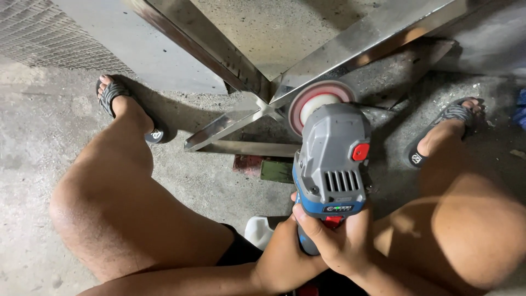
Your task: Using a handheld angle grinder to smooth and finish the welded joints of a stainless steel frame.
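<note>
1. Grinder (331,159) first: it's a grey and blue cordless angle grinder with a red button on the side, and you've got it pointed away from you, low between your knees.
2. Your right hand (342,241) has its fingers (312,219) curled tight around the handle end, right by the red trigger.
3. Your left hand (282,257) sits just under and beside the right one, pressed against the handle. Can't really tell how far its fingers wrap round, they're hidden.
4. The round polishing disc (315,104), white with a reddish rim, is right up against the corner joint of the stainless steel frame (350,41), where the shiny bars meet.
5. That frame rests on the concrete floor (44,126), with your sandalled feet either side.
6. A white container (258,230) peeks out just beside your left wrist.
</note>
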